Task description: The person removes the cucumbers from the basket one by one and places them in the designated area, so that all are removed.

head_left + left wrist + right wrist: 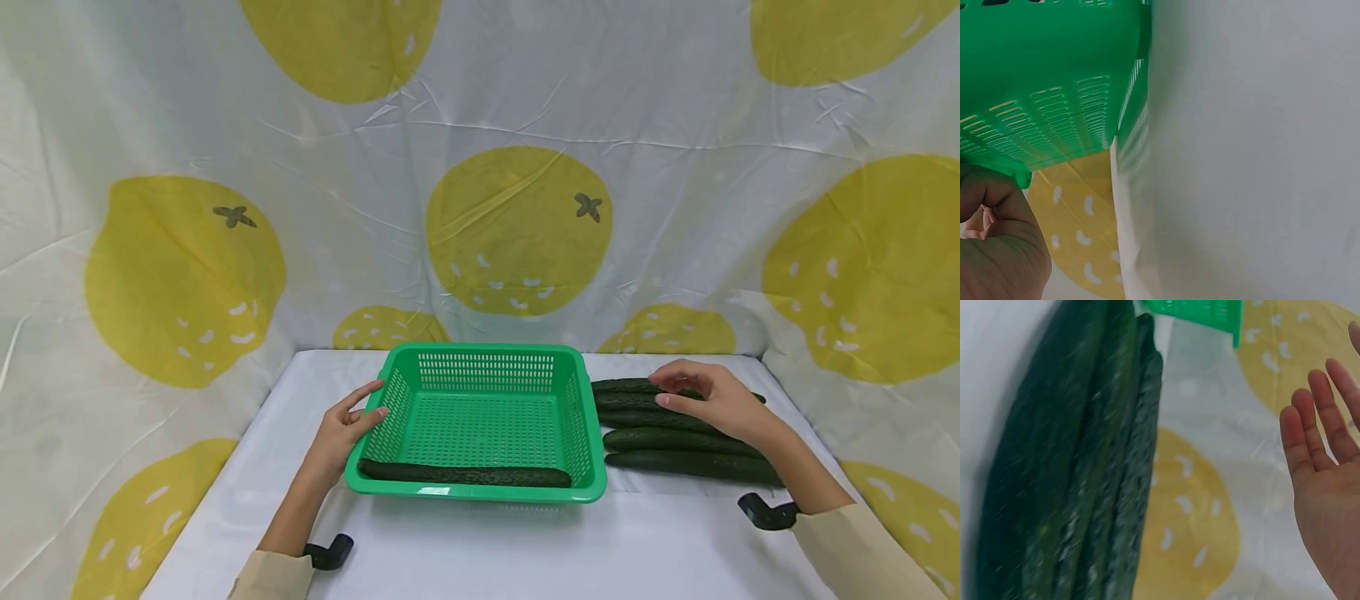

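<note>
A green plastic basket (487, 493) with slotted walls stands on the white cloth. One long dark cucumber (465, 475) lies inside along its near wall. My left hand (341, 433) holds the basket's left rim, thumb over the edge; the left wrist view has this hand (1004, 250) with bent fingers at the rim. Several more cucumbers (682, 440) lie side by side to the right of the basket. Over the far ones hovers my right hand (727, 404), fingers slightly bent. In the right wrist view that hand (1329, 469) holds nothing and is apart from the cucumbers (1072, 462).
A white cloth (480, 550) covers the table. Behind it and at both sides hangs a pale curtain (360, 217) printed with yellow lemons. Each wrist wears a black strap with a dark mount (330, 552).
</note>
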A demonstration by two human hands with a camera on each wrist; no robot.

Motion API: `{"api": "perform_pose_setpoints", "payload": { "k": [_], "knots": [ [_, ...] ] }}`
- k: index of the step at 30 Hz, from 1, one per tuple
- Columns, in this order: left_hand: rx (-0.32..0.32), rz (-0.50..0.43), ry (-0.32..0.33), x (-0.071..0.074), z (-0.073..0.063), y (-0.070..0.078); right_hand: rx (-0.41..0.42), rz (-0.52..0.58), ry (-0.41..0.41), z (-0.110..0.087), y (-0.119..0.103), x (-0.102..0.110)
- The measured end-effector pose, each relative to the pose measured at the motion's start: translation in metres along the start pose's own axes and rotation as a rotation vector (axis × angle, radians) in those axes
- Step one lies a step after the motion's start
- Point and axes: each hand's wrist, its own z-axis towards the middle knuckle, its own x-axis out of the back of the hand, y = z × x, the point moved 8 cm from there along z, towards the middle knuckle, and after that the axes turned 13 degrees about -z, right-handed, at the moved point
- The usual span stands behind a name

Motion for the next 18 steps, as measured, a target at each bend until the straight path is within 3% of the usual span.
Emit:
{"api": "perform_pose_setpoints", "payload": {
  "k": [9, 18],
  "knots": [
    [-0.001, 0.005, 0.009, 0.000, 0.000, -0.001, 0.040, 0.091, -0.035, 0.031, -0.036, -0.006],
    [-0.006, 0.015, 0.004, 0.000, -0.001, 0.002, 0.086, 0.144, -0.091, 0.053, -0.064, -0.029]
  ]
}}
